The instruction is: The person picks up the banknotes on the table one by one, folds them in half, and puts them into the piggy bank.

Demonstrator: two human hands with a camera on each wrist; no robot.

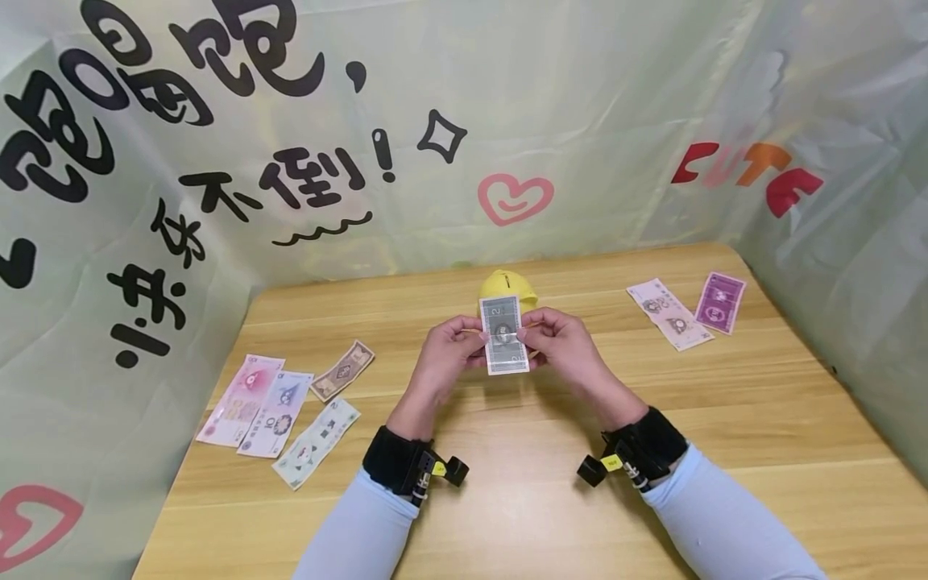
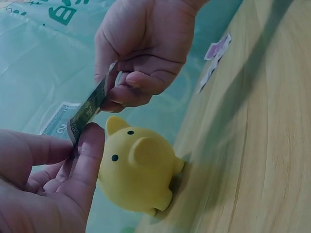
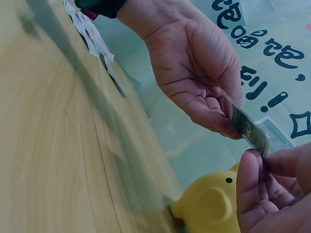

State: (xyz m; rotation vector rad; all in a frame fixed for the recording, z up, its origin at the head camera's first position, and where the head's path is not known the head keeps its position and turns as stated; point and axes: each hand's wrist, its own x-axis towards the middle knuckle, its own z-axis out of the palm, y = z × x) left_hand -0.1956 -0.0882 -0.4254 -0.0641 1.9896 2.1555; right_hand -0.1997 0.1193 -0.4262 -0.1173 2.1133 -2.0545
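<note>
Both hands hold up a grey-green banknote (image 1: 503, 354) marked with a 2. My left hand (image 1: 445, 362) pinches its left edge between thumb and fingers, and my right hand (image 1: 569, 350) pinches the right edge. The note is above the table, and the wrist views show it tilted and slightly bent between the two hands. Just behind it, a yellow piggy bank (image 2: 138, 174) stands on the table. Its snout (image 2: 146, 151) and two black eyes face the hands in the left wrist view. From the head view, the note and hands partly cover the piggy bank (image 1: 507, 282).
On the left of the wooden table (image 1: 507, 515) lie several banknotes: a pink one (image 1: 242, 399), a pale purple one (image 1: 277, 415), a brown one (image 1: 343, 372) and a pale green one (image 1: 316, 443). At the back right, a pale pink note (image 1: 670, 314) touches a purple note (image 1: 721, 302). A printed curtain (image 1: 602, 105) surrounds the table.
</note>
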